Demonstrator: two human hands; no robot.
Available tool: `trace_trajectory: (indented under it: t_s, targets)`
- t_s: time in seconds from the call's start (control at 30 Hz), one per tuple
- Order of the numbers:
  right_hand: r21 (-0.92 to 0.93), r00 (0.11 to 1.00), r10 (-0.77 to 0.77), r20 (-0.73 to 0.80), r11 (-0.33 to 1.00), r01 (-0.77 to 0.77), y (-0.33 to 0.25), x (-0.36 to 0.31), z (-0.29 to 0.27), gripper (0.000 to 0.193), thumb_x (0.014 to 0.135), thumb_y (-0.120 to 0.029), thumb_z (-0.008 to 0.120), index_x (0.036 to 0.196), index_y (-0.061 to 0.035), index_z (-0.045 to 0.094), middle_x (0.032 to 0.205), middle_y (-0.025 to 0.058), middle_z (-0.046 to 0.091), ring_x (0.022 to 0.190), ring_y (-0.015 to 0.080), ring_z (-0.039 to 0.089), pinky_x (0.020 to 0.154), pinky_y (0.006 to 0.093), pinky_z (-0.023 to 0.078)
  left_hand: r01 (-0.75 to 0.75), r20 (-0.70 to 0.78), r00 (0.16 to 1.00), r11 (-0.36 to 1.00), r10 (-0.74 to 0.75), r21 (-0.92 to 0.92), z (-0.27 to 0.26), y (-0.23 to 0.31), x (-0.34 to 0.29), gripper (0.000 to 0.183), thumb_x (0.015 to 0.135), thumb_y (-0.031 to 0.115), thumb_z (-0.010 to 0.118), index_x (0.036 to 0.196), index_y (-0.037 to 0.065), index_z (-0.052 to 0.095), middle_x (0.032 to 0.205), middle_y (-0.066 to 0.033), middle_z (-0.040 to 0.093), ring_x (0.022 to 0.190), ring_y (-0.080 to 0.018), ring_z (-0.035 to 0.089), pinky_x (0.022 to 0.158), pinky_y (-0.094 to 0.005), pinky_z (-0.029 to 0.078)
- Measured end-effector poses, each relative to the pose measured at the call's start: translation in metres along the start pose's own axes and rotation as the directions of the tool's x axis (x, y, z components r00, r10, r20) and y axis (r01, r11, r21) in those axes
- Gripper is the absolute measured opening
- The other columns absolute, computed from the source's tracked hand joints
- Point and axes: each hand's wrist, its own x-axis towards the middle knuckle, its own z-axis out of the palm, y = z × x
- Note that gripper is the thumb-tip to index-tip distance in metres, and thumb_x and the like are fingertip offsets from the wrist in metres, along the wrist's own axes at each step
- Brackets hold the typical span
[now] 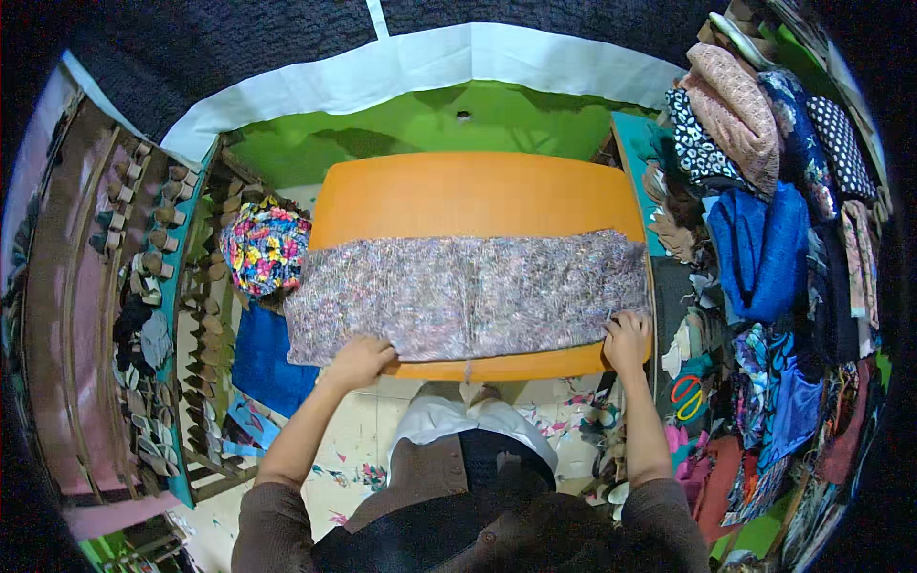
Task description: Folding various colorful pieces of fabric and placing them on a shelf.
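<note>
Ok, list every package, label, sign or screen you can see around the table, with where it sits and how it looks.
None in view: no package, label, sign or screen shows.
What is there instead: an orange table with a speckled grey-pink cloth spread across it, the left hand and right hand at its near edge.
Folded fabrics are piled at the right, a bright floral bundle at the left.

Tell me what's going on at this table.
A person stands at an orange table with a speckled grey-pink fabric spread across it. The left hand grips its near edge by the left corner, and the right hand holds the near right corner. Folded cloths are stacked on the right.
</note>
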Motion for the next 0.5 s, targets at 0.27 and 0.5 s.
trace_trajectory:
  t_s: [0.27, 0.5]
  targets:
    - [0.265, 0.989, 0.132, 0.061, 0.953, -0.144, -0.167, 0.09, 0.048, 0.045, 0.082, -0.019, 0.05, 0.125, -0.0081, 0.046, 0.125, 0.0166, 0.046, 0.121, 0.0319, 0.038, 0.101, 0.0542, 0.024, 0.022, -0.313, 0.948, 0.991, -0.062, -0.13, -0.003, -0.008, 0.099, 0.044, 0.084, 0.033, 0.05, 0.123, 0.013, 0.048, 0.128, -0.0118, 0.044, 0.116, -0.0284, 0.042, 0.098, -0.0457, 0.03]
    - [0.146, 0.931, -0.216, 0.293, 0.973, 0.18, -0.095, 0.103, 0.059, 0.044, 0.083, -0.024, 0.05, 0.126, -0.0146, 0.047, 0.134, 0.0137, 0.038, 0.125, 0.0316, 0.034, 0.099, 0.055, 0.027, 0.148, -0.253, 0.955, 0.987, -0.157, -0.055, 0.025, -0.012, 0.137, 0.05, 0.085, 0.035, 0.05, 0.13, 0.016, 0.043, 0.139, -0.0111, 0.033, 0.128, -0.0304, 0.031, 0.104, -0.0493, 0.02]
